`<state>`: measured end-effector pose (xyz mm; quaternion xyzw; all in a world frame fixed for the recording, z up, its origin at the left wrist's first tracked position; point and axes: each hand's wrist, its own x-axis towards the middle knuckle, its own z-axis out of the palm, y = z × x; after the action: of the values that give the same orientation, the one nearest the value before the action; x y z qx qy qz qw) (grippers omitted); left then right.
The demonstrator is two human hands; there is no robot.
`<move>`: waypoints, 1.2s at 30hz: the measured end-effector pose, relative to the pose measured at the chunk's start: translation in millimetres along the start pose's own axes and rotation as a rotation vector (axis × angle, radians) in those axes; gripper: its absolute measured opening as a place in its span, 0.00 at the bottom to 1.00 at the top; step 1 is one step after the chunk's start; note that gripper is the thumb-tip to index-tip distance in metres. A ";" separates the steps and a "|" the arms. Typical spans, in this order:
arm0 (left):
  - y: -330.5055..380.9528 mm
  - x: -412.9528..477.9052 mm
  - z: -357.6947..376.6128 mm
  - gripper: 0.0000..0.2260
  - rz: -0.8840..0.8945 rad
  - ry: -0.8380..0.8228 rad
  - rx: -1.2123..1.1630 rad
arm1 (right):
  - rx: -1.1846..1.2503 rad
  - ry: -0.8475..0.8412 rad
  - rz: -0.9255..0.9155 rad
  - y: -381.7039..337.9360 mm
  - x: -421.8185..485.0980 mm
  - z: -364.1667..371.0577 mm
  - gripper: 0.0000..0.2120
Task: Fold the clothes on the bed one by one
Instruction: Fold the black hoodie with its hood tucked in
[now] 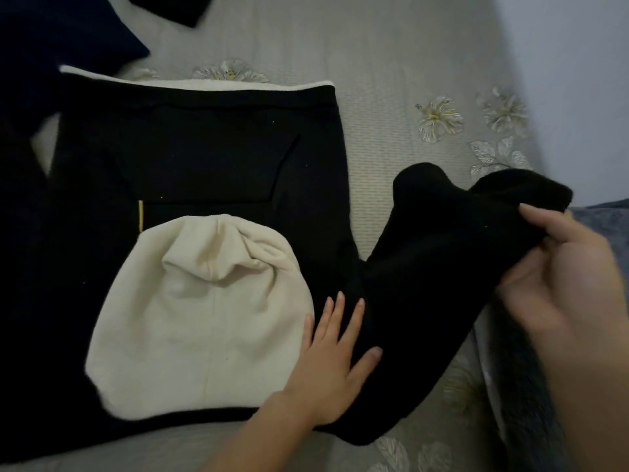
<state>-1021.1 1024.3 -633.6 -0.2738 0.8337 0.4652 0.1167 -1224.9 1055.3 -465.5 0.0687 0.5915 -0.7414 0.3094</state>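
The left hand (332,366) lies flat, fingers spread, on the black hoodie (204,158). The right hand (571,277) pinches its black sleeve (442,260).

Grey bedspread (391,46) fills most of view: ribbed weave, embroidered pale flowers with yellow centres. One flower (439,118) on bedspread's right half, second flower (505,112) just right of it, leaf sprig (497,155) just below both. Another flower (231,71) near bedspread's upper middle, partly covered. More leaf embroidery (408,453) at bedspread's bottom edge. Pale wall (578,80) beyond bedspread's right edge. Blue-grey fabric (602,216) at far right below wall, too blurred to identify.
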 end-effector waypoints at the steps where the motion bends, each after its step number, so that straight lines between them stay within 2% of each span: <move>1: 1.6 -1.1 0.7 0.29 -0.009 -0.037 -0.107 | 0.021 -0.017 -0.046 2.2 -4.4 6.5 0.25; 4: 4.9 -7.7 -5.7 0.30 -0.097 -0.129 -0.545 | -0.042 0.018 -0.272 16.7 -8.7 39.4 0.31; 7: 8.2 -14.6 -24.1 0.26 -0.239 -0.166 -1.172 | -0.336 -0.061 -0.475 40.5 -1.6 86.9 0.35; 8: 8.3 -16.5 -29.4 0.22 -0.257 -0.153 -1.340 | -0.490 -0.153 -0.550 51.5 0.6 105.9 0.34; 10: 6.1 -19.9 -36.0 0.20 -0.270 -0.096 -1.569 | -0.776 -0.440 -0.629 78.6 5.2 140.4 0.30; 12: 0.4 -23.8 -37.1 0.20 -0.309 -0.025 -1.736 | -1.071 -0.787 -0.495 107.4 8.8 165.1 0.25; 14: -6.2 -30.8 -37.3 0.20 -0.364 0.017 -1.782 | -1.335 -1.005 -0.253 133.3 13.2 169.5 0.22; 15: -10.1 -34.9 -37.0 0.21 -0.411 0.009 -1.770 | -1.414 -1.024 -0.165 143.9 16.9 163.9 0.21; 17: -21.1 -41.2 -36.4 0.23 -0.482 -0.033 -1.717 | -1.475 -0.933 -0.110 155.8 23.7 143.4 0.21; 19: -32.4 -46.2 -38.5 0.26 -0.507 -0.058 -1.706 | -1.535 -0.817 -0.227 162.2 29.2 114.0 0.22; 22: -42.8 -51.0 -48.2 0.26 -0.491 -0.001 -1.761 | -1.762 -0.728 -0.410 170.2 30.1 71.6 0.30; 24: -41.9 -49.9 -53.8 0.18 -0.479 0.042 -1.680 | -1.888 -0.747 -0.446 178.0 26.6 52.4 0.32; 27: -39.2 -44.5 -53.3 0.10 -0.484 0.233 -1.222 | -1.992 -0.755 -0.408 189.6 24.6 31.8 0.31; 30: -44.5 -45.8 -60.9 0.11 -0.382 0.621 -0.615 | -2.013 -0.687 -0.419 197.4 23.1 23.4 0.32; 32: -51.0 -43.9 -77.4 0.16 -0.254 0.847 -0.259 | -1.938 -0.645 -0.513 202.0 17.5 24.6 0.32; 34: -66.0 -31.6 -94.3 0.22 -0.140 0.886 0.095 | -1.874 -0.625 -0.593 208.5 8.2 25.6 0.32; 36: -88.3 -18.4 -111.7 0.27 -0.166 0.736 0.372 | -1.896 -0.623 -0.573 220.1 -2.6 21.7 0.31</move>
<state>-949.4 900.2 -627.9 -0.4622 0.8647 0.1668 -0.1044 -1098.2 1012.4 -641.6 -0.5408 0.8199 -0.0023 0.1877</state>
